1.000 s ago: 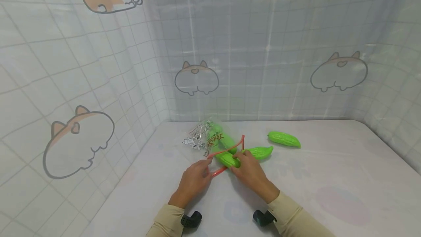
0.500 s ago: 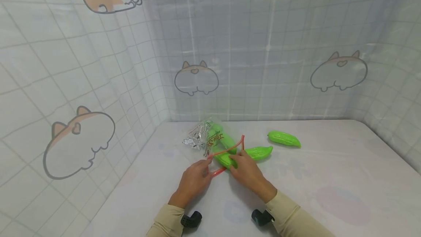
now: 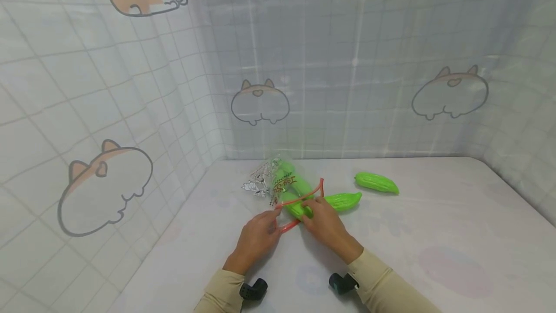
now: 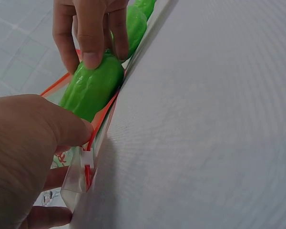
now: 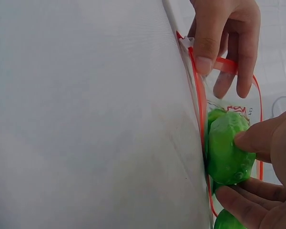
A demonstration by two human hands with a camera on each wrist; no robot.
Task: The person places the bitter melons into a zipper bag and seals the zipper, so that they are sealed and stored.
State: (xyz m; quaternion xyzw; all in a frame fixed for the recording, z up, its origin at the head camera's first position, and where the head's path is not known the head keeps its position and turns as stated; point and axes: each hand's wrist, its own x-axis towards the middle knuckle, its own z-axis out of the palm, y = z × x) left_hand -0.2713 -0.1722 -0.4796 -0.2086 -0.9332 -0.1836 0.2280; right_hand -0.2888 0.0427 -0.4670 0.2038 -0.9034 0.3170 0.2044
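A clear zip bag [image 3: 259, 177] with printing and a red-edged mouth lies on the table, its mouth facing me. My left hand [image 3: 257, 235] pinches the bag's left edge near the white slider [image 4: 87, 156]. A toy bitter melon [image 5: 226, 148], bright green and bumpy, lies partly through the mouth. My right hand [image 3: 326, 226] grips its near end, thumb on one side and fingers on the other. At least one more green melon [image 3: 286, 173] shows through the plastic deeper in the bag. Just past my right hand, another bitter melon [image 3: 346, 201] lies outside the bag, partly hidden.
A separate bitter melon [image 3: 376, 182] lies farther back on the right of the white table [image 3: 391, 255]. Grid-patterned curtains [image 3: 330, 62] with cartoon dogs enclose the table at the back and both sides. A dark wrist device [image 3: 254, 289] sits at each cuff.
My right hand has shifted slightly left, and the melon it grips has moved a little farther into the bag. The left hand stays at the bag's edge.
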